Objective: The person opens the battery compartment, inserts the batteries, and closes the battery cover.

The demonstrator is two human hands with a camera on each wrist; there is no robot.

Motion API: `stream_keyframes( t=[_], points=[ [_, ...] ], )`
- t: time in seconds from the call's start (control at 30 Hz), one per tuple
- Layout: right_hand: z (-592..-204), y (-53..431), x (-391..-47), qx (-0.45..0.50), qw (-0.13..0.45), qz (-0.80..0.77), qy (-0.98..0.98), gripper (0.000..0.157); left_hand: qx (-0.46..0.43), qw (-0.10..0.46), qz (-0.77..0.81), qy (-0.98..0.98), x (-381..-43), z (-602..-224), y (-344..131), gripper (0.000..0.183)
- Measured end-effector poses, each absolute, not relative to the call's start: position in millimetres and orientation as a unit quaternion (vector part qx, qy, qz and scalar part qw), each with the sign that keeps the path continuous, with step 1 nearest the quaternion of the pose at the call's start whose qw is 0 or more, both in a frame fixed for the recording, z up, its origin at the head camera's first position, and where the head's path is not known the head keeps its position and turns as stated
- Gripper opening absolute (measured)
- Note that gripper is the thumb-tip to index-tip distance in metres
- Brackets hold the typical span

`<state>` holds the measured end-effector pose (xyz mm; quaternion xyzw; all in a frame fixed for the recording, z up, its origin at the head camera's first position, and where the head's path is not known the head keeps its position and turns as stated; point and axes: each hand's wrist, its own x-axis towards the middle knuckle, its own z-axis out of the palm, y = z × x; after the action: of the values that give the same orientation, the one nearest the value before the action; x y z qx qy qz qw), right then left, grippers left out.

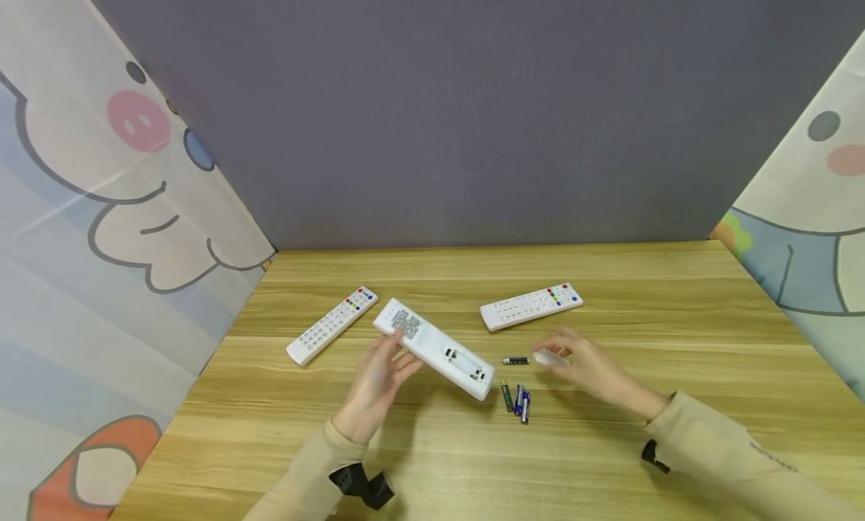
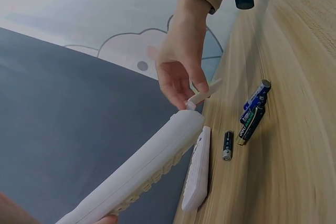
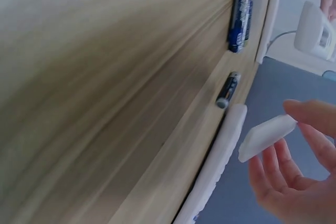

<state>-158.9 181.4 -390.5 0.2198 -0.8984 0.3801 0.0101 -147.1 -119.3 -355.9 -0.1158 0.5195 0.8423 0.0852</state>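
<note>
My left hand (image 1: 375, 386) holds a white remote control (image 1: 432, 344) by its side, back face up, raised over the table. Its battery compartment (image 1: 466, 363) shows uncovered, with no batteries in it. To the right, my right hand (image 1: 584, 363) pinches a small white battery cover (image 3: 266, 137) between thumb and fingers, above the table. On the wood between the hands lies a dark battery (image 1: 516, 361). Just nearer to me are a black-green battery (image 1: 507, 396) and two blue batteries (image 1: 522, 402), side by side.
One white remote (image 1: 331, 326) lies buttons up at the left of the wooden table (image 1: 608, 453). Another white remote (image 1: 531, 306) lies buttons up behind the batteries. A grey panel (image 1: 486, 115) stands along the back edge, with cartoon-printed curtains (image 1: 81, 296) at the sides.
</note>
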Motion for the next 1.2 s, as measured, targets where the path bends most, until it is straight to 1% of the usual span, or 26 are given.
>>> stream_keyframes(
  t=[0.6,0.83,1.0,1.2],
  points=[
    [-405,194,-172,0.251,-0.049,0.317,-0.913,0.032,-0.116,0.078,0.841,0.522,-148,-360,-123,0.044],
    [-409,195,-174,0.254,-0.058,0.318,-0.912,0.032,-0.116,0.080,0.840,0.524,-148,-361,-124,0.045],
    [-409,196,-175,0.259,-0.068,0.314,-0.911,0.030,-0.121,0.079,0.837,0.528,-147,-362,-124,0.043],
    [-411,197,-177,0.280,-0.061,0.298,-0.911,0.028,-0.126,0.079,0.834,0.531,-148,-363,-124,0.043]
  ],
)
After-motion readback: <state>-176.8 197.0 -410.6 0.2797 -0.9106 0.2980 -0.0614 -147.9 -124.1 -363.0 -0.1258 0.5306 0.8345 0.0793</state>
